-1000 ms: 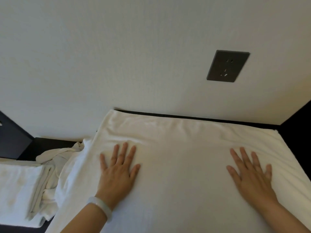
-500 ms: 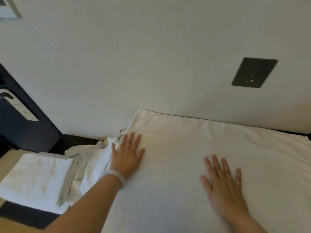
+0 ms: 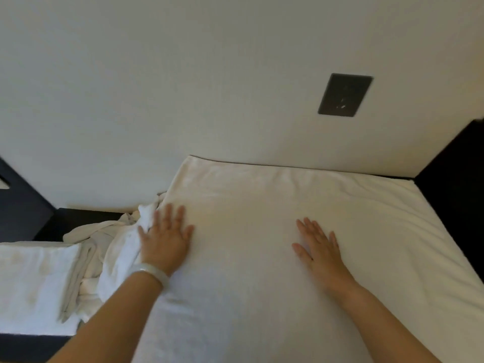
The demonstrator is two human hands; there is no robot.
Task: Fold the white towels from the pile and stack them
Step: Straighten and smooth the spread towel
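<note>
We press left hand (image 3: 165, 238) and right hand (image 3: 318, 248) spread flat on the broad white terry towel (image 3: 248, 205); the 9 o'clock crumpled white heap (image 3: 104, 239) may snag.

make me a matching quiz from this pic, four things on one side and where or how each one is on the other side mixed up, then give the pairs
Things:
1. spread towel
2. folded towel
3. crumpled pile
4. socket

Place or state:
a. dark, set in the wall
b. lying flat under the left hand and right hand
c. squared up at the far left
d. bunched up between the two other towels

Pairs: 1-b, 2-c, 3-d, 4-a
</note>
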